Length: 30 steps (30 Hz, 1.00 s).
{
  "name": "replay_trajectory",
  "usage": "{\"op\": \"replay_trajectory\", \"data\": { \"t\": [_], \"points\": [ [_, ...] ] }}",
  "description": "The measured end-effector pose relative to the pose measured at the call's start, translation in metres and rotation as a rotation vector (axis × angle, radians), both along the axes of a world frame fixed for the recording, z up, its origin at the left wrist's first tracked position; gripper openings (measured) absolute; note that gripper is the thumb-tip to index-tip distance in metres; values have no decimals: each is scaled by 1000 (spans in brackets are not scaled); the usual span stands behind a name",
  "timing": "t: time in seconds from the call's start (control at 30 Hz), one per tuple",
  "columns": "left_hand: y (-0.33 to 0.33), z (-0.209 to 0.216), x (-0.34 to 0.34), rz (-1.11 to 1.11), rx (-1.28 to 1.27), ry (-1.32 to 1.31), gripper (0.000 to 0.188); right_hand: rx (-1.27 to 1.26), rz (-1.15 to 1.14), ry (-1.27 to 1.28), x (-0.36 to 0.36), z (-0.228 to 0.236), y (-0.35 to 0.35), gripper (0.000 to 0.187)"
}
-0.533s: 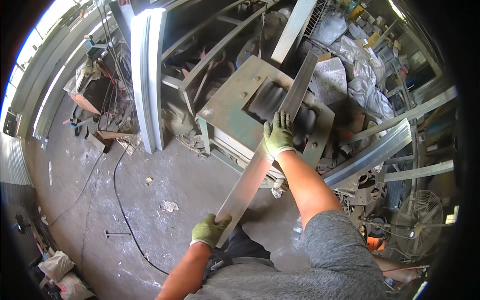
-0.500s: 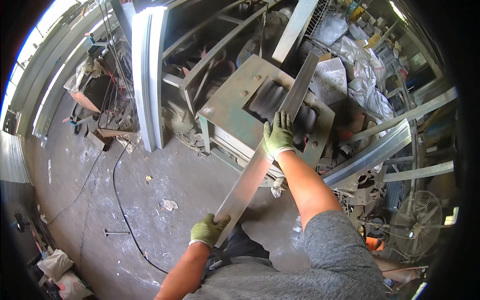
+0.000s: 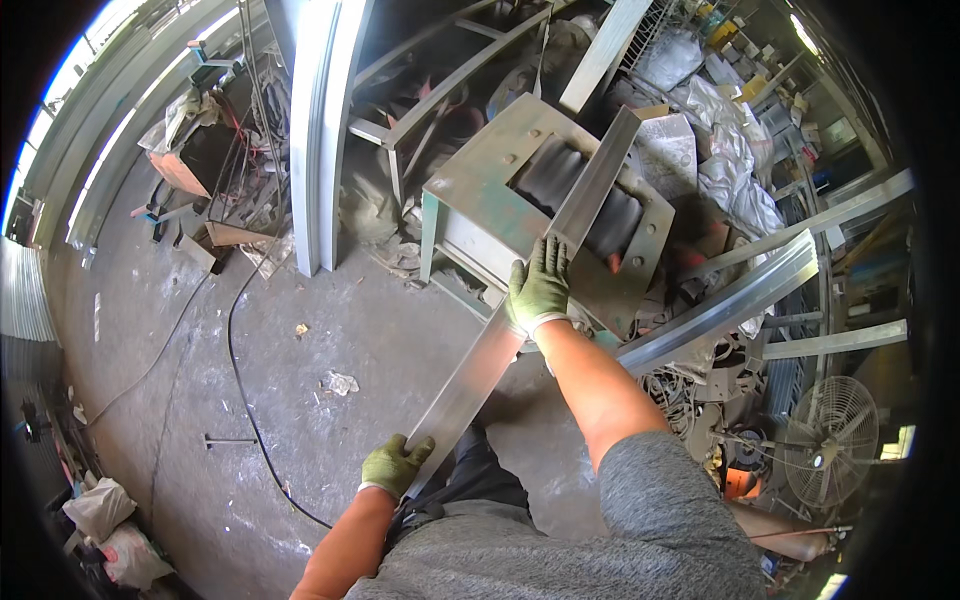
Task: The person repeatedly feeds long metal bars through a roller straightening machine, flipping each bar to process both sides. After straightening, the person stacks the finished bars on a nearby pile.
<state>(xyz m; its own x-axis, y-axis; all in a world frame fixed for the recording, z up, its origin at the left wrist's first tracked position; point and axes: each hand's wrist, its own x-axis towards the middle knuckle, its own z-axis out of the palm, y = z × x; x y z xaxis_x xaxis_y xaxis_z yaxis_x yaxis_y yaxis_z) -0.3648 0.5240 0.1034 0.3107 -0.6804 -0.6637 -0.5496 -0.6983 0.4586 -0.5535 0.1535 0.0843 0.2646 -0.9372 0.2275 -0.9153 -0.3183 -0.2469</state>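
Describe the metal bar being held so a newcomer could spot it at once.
Find the worn greenish machine at upper centre. A long, straight grey bar slants across its dark opening toward the person's legs. Unlike other metal lengths nearby, it bears the gloved left hand and right hand.

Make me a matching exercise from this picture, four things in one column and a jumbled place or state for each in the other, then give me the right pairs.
Things:
1. Left hand
2. Right hand
3. Metal bar
4. Wire-caged fan

Places and states:
A. Crossing over the top of the green-grey machine
B. Standing at the lower right of the picture
C. Gloved, thumb over the bar's end nearest the person's body
D. Gloved, palm down on the bar with fingers stretched out

Pairs: 1-C, 2-D, 3-A, 4-B
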Motion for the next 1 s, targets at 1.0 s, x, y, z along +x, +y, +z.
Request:
{"op": "replay_trajectory", "data": {
  "t": [1.0],
  "points": [
    [236, -56, 62, 34, 34, 49, 68, 60, 24, 3, 57, -35, 241, 85]
  ]
}}
